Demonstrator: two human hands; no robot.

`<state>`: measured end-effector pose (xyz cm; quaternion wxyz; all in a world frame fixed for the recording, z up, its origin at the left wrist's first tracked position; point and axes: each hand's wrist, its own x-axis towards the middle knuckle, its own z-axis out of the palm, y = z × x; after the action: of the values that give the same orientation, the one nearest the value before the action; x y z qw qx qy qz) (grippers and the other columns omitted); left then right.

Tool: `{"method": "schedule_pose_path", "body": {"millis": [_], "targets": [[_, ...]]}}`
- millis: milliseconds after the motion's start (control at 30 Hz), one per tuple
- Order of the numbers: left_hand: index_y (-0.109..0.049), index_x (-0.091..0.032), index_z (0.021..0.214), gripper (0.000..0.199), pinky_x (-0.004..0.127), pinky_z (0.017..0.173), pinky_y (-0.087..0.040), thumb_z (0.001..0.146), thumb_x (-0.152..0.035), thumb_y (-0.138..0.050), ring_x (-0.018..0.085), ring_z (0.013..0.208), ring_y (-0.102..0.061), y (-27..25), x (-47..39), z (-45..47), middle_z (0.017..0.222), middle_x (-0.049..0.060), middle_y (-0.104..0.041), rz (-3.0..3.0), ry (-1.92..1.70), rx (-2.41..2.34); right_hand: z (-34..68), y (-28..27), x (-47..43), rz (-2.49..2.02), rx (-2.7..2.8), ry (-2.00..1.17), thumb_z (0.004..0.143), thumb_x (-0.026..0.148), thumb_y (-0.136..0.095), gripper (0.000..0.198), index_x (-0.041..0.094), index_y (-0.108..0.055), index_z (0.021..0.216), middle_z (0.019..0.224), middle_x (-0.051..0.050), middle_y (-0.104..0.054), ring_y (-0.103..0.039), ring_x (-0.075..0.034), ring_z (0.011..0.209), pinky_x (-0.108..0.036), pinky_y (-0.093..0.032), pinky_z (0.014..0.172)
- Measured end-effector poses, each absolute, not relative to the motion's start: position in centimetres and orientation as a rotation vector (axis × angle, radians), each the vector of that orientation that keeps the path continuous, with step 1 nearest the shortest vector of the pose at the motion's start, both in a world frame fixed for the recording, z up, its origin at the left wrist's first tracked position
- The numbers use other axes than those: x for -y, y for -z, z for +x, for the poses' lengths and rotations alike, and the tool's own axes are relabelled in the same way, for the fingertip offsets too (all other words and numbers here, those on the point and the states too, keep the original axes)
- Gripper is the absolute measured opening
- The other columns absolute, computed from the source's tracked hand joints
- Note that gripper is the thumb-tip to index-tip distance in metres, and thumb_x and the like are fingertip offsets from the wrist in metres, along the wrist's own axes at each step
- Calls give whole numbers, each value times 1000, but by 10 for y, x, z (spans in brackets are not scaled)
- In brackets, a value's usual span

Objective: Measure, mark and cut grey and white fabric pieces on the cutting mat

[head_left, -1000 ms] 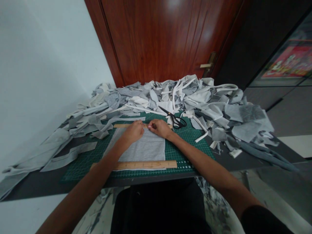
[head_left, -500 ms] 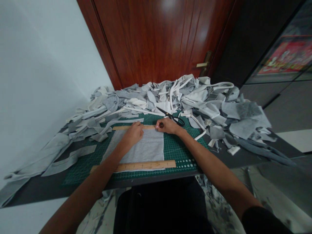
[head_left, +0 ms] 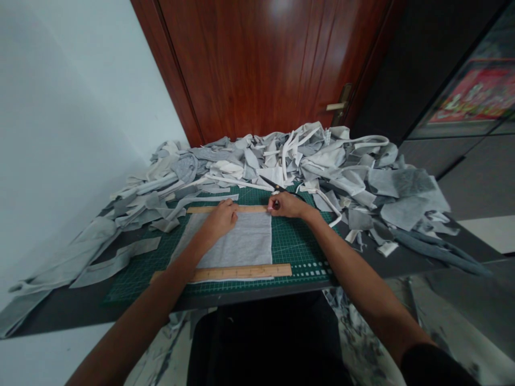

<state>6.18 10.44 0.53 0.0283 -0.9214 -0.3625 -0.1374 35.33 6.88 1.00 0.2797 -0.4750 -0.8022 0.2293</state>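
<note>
A light grey piece of fabric [head_left: 241,241] lies flat on a green cutting mat [head_left: 298,244]. Across its far edge rests a thin wooden ruler [head_left: 253,209]. My left hand [head_left: 224,215] holds this ruler down near its middle, fingers bent onto it. At the ruler's right end, by the fabric's far right corner, my right hand [head_left: 287,205] pinches a small dark pen-like tool [head_left: 276,204], mostly hidden by the fingers. Another wooden ruler [head_left: 245,272] lies along the near edge of the fabric, partly under my left forearm. Black scissors [head_left: 271,183] lie just beyond my right hand, which covers part of them.
A heap of grey and white fabric scraps [head_left: 249,158] lines the back of the dark table [head_left: 60,311] and spreads down both sides. Behind it stands a wooden door [head_left: 257,69], with a white wall [head_left: 80,96] at left and a dark cabinet [head_left: 478,166] at right.
My right hand has slid a short way right along the far ruler, to the fabric's corner, now covering more of the scissors' handles. My left hand keeps its place on the ruler.
</note>
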Motion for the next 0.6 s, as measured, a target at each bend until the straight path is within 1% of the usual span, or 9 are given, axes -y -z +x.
{"method": "schedule_pose_path", "body": {"millis": [100, 233, 300, 467, 533, 600], "targets": [[-76, -14, 106, 31, 39, 103, -53, 92, -9, -49, 25, 104, -65, -5, -115, 55, 103, 10, -69, -2907, 456, 1075, 355, -10, -68, -1253, 2157, -634, 82, 16, -72, 2, 15, -73, 80, 73, 0, -69, -56, -11, 65, -22, -40, 64], [-80, -16, 111, 44, 35, 101, -54, 87, -1, -46, 21, 101, -68, -2, -132, 43, 106, 8, -74, -3021, 496, 1011, 345, -7, -68, -1089, 2109, -696, 89, 29, -69, 15, 14, -72, 85, 79, -2, -70, -57, -12, 68, -23, -42, 66], [-81, -19, 110, 46, 35, 102, -54, 86, 1, -46, 21, 103, -69, 0, -138, 38, 110, 7, -76, -3054, 541, 1014, 334, -2, -69, -993, 2055, -726, 91, 35, -68, 22, 15, -72, 87, 80, -2, -69, -55, -12, 69, -23, -42, 65], [-82, -22, 106, 39, 37, 107, -50, 88, -3, -53, 22, 109, -70, 5, -143, 33, 112, 5, -79, -3042, 636, 1190, 305, 13, -73, -971, 1916, -803, 91, 50, -69, 35, 16, -71, 90, 72, 1, -61, -48, -12, 65, -24, -38, 60], [-81, -21, 105, 35, 36, 105, -50, 89, -5, -55, 22, 107, -70, 6, -144, 33, 110, 6, -80, -3038, 660, 1245, 300, 18, -74, -986, 1886, -850, 90, 54, -69, 38, 16, -70, 89, 70, 2, -59, -47, -12, 63, -24, -37, 59], [-81, -19, 101, 29, 34, 102, -51, 87, -7, -58, 22, 103, -70, 6, -146, 31, 106, 6, -79, -3025, 679, 1283, 299, 20, -76, -1011, 1864, -878, 89, 57, -71, 41, 16, -70, 89, 71, 2, -60, -48, -12, 63, -24, -37, 59]]}}
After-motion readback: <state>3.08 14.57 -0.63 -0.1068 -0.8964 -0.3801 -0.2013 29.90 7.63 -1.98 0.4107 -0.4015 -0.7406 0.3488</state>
